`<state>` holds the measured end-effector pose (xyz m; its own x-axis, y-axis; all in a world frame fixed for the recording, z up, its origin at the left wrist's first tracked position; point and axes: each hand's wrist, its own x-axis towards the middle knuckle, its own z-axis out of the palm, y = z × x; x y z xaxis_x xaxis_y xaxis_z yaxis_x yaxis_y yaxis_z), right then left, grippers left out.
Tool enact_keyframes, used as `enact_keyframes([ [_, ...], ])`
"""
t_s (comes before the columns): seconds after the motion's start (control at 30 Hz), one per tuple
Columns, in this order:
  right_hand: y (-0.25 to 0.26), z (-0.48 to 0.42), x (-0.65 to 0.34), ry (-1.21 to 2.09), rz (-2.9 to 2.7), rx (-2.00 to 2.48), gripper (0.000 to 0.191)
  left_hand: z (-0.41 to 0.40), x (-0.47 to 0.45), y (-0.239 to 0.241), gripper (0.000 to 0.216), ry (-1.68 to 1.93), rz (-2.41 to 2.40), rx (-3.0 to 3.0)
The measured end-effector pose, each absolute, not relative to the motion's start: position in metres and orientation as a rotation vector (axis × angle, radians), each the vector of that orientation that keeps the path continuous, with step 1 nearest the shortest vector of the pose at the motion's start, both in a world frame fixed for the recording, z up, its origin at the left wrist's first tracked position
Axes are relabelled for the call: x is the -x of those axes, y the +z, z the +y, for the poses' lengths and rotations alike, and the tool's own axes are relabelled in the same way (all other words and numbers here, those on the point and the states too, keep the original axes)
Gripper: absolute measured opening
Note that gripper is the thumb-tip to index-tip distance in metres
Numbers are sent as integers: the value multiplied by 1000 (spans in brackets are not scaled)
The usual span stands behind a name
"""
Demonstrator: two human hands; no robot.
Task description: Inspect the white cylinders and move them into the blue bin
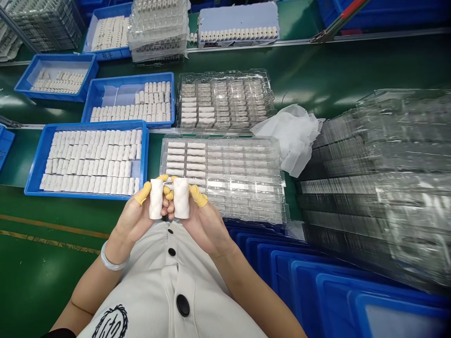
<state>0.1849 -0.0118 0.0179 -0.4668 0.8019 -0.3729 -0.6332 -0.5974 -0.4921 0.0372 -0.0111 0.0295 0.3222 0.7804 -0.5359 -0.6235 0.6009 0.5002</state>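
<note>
My left hand [136, 217] grips a white cylindrical piece [156, 199] upright between thumb and fingers. A second white cylindrical piece [181, 198] is held the same way in my right hand [201, 220], a small gap apart from the first. Yellow finger cots cover the thumbs and some fingertips. Just beyond the hands lies a clear plastic blister tray [246, 183] with rows of white pieces in its slots. To the left, a blue bin [32, 162] holds several rows of similar white cylinders, standing close together.
Behind are another blister tray [225, 98], a blue bin [116, 91] of pieces and a crumpled white plastic bag [294, 134]. Tall stacks of clear trays [387, 188] rise at right, above nested blue bins [299, 281]. A shelf at the back carries more bins and trays.
</note>
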Motion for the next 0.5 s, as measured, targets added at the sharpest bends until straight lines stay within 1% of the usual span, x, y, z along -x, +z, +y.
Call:
enact_keyframes([
  [0.5, 20, -13, -186, 2096, -268, 725, 41, -10, -38, 29, 41, 927, 886, -180],
])
